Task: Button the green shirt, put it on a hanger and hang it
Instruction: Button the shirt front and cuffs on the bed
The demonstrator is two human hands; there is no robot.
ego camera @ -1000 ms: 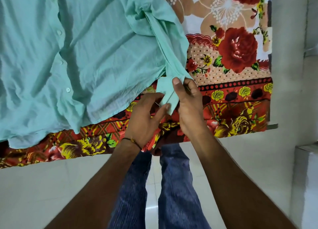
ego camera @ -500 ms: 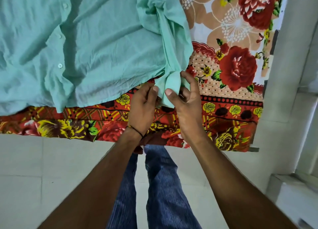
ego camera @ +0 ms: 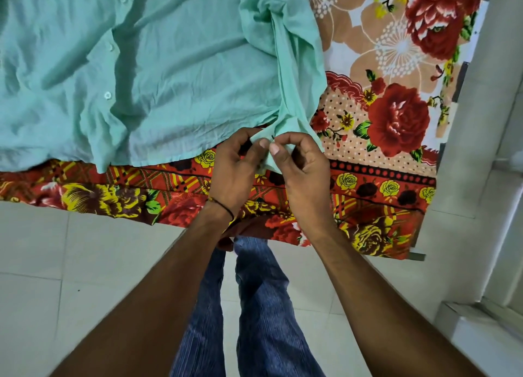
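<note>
Green shirt is laid spread out on a floral bedsheet, with its lower edge near the bed's front edge. Three buttons are seen in a line along the placket at left; whether they are fastened cannot be told. One sleeve is bunched along the shirt's right side and run down to the bed edge, where its cuff is held by both hands. Left hand: fingers are curled and cuff fabric is pinched between thumb and fingers. Right hand: cuff edge is pinched by thumb and forefinger, with the other fingers curled underneath. The two hands are pressed close together and the thumb tips almost touch. Any cuff button is hidden by the fingers. A dark thread band is worn on the left wrist. Blue jeans and a pale tiled floor are seen below the bed edge.
</note>
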